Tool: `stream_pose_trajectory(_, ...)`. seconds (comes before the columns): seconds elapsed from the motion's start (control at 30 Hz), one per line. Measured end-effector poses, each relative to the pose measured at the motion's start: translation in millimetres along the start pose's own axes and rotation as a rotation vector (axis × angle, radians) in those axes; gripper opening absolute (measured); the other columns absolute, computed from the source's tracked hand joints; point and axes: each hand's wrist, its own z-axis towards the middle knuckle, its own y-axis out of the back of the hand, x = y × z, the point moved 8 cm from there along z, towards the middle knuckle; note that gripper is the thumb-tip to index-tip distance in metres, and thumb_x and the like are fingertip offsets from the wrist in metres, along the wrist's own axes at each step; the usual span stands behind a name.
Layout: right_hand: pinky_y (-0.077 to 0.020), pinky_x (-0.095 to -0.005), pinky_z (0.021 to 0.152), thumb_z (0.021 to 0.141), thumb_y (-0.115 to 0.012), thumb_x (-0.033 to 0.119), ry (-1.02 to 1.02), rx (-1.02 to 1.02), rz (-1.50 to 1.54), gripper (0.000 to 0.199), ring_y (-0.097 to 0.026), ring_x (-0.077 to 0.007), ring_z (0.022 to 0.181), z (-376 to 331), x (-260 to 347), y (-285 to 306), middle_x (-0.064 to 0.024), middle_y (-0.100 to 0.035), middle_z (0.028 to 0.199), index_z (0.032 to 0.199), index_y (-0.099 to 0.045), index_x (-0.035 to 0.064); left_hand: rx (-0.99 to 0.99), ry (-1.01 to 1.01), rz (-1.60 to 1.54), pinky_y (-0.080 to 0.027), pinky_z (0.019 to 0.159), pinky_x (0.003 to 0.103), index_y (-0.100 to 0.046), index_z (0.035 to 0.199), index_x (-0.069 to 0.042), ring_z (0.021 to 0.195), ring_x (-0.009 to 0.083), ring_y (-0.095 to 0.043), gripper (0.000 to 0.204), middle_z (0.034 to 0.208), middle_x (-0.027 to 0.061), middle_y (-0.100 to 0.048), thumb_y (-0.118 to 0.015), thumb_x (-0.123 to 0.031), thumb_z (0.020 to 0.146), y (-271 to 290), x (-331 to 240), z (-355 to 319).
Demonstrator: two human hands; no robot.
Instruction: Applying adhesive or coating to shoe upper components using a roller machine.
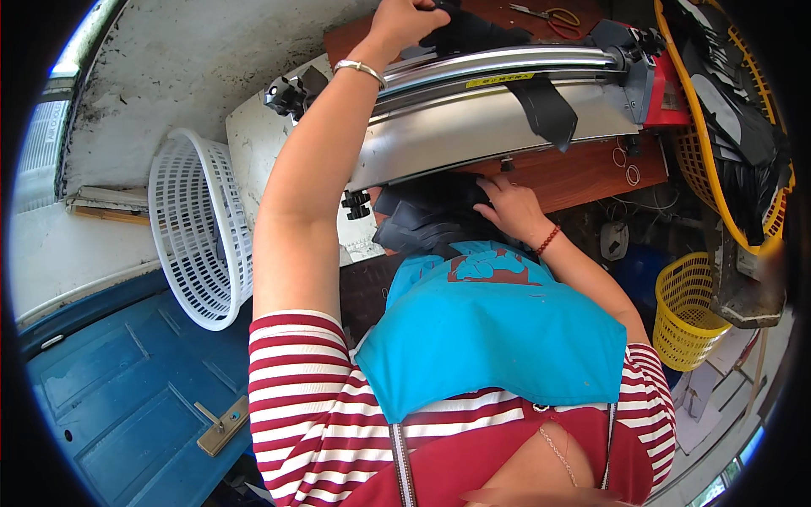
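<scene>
My left hand (pixel 404 27) reaches over a silver roller machine (pixel 473 135), its fingers pinched on a black piece of sheet material (pixel 473 32) behind the rollers. Part of that grip lies at the picture's upper edge. A black strip (pixel 545 114) with a pointed end hangs from the rollers over the metal front plate. In front of the machine, close to my turquoise apron, lies a pile of black pieces (pixel 431 215). My right hand (pixel 514 209) rests on the right side of this pile, fingers apart; their tips partly blend into the dark material.
Scissors (pixel 557 19) lie behind the machine, near its red end housing (pixel 667 93). A white basket (pixel 198 228) stands at left, above a blue door (pixel 144 389). At right are a large yellow basket (pixel 688 110) of black pieces and a smaller yellow basket (pixel 688 313).
</scene>
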Motion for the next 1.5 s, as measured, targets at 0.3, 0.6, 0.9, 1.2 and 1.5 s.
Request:
stream_pose_trajectory(0.3,-0.0568,-0.0417,0.075,0.088,-0.073,0.035,-0.013,0.134,-0.009,0.038,-0.069,-0.0316,0.088,6,2,-38,-0.0129,-0.065,0.105,0.116,-0.07,0.0091,-0.26,0.044,-0.313,-0.054,0.047,0.032,-0.061,0.089,-0.005,0.062,0.0143,-0.055,0.005,0.072,0.002,-0.054,-0.062,-0.01,0.088,59,-3,-3)
stream_pose_trajectory(0.6,-0.055,-0.0418,0.072,0.086,-0.074,0.024,0.089,0.02,0.084,0.019,-0.067,-0.0298,0.086,5,10,-8,-0.0083,-0.065,0.092,0.096,-0.073,0.009,-0.404,-0.462,0.162,-0.043,0.111,0.04,-0.054,0.146,-0.008,0.134,0.0384,-0.054,0.052,0.146,0.0202,-0.057,-0.051,0.0,0.095,52,-11,-40)
stream_pose_trajectory(0.9,-0.0563,-0.0424,0.071,0.088,-0.072,0.018,-0.064,-0.027,0.087,0.015,-0.068,-0.0313,0.085,-19,-33,-37,-0.0082,-0.066,0.094,0.099,-0.073,0.009,-0.207,-0.286,0.408,-0.049,0.104,0.046,-0.073,0.117,-0.006,0.123,0.0393,-0.06,0.027,0.134,0.02,-0.064,-0.054,-0.006,0.098,3,30,-42)
stream_pose_trajectory(1.2,-0.0533,-0.0362,0.061,0.081,-0.074,0.008,0.252,-0.236,0.055,0.012,-0.066,-0.0267,0.072,-1,58,118,-0.0085,-0.063,0.085,0.092,-0.068,0.006,-0.117,-0.525,0.475,-0.055,0.083,0.043,-0.076,0.1,-0.001,0.09,0.0318,-0.07,0.02,0.107,0.0176,-0.072,-0.059,-0.009,0.093,-15,14,-54)
stream_pose_trajectory(1.5,-0.0508,-0.0356,0.055,0.083,-0.072,0.01,0.099,-0.316,-0.315,0.011,-0.064,-0.0238,0.066,57,8,141,-0.0063,-0.058,0.082,0.093,-0.066,0.0083,0.284,-0.155,0.638,-0.051,0.094,0.045,-0.073,0.117,-0.011,0.106,0.0377,-0.067,0.05,0.116,0.0168,-0.072,-0.045,-0.047,0.099,-52,38,-17)
